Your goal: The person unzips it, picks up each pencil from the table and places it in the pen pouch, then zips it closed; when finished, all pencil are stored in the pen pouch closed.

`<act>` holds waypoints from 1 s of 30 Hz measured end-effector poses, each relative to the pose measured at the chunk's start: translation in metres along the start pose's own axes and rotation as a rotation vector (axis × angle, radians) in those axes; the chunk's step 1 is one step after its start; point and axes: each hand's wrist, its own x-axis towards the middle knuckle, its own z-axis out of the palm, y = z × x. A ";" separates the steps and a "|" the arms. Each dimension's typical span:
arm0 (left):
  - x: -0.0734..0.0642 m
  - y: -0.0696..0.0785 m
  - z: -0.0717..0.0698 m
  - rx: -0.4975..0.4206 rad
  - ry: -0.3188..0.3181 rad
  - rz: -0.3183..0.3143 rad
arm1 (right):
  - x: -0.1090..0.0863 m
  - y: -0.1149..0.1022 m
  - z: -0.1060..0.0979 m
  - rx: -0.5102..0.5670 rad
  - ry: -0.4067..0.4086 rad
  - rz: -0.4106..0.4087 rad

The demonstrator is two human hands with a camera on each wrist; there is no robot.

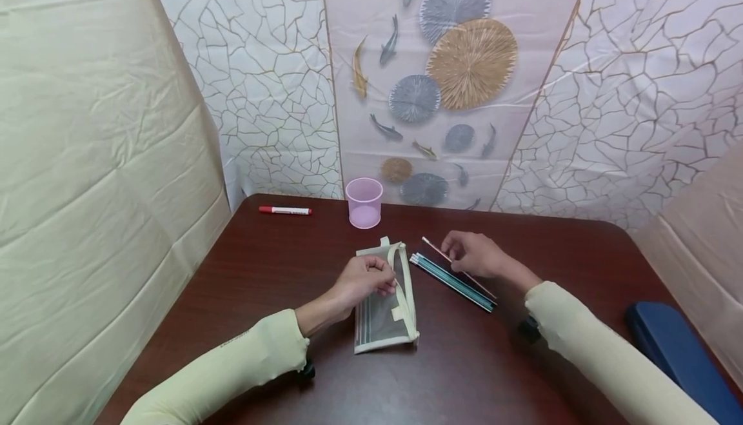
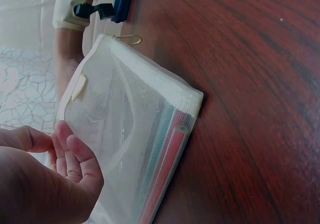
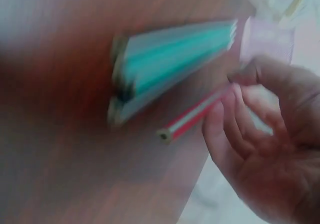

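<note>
Red pencil (image 3: 192, 114) in hand, green pencils (image 1: 447, 277) not yet.
Right hand (image 1: 475, 255) pinches it, left hand (image 1: 362, 279) the pouch (image 1: 380, 323); cup (image 1: 364, 206) by table's (image 1: 458, 367) far edge.

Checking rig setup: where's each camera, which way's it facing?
Head: worn on head, forward and down over table; left grip, right grip, both sleeves show.
Left wrist: on left wrist, toward mesh pouch; left grip, right sleeve show.
Right wrist: on right wrist, toward red pencil; right grip shows.
Head and right wrist share teal pencils.
</note>
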 end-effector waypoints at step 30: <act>0.000 0.002 0.009 -0.004 0.002 -0.004 | -0.031 -0.101 0.068 0.929 0.186 0.207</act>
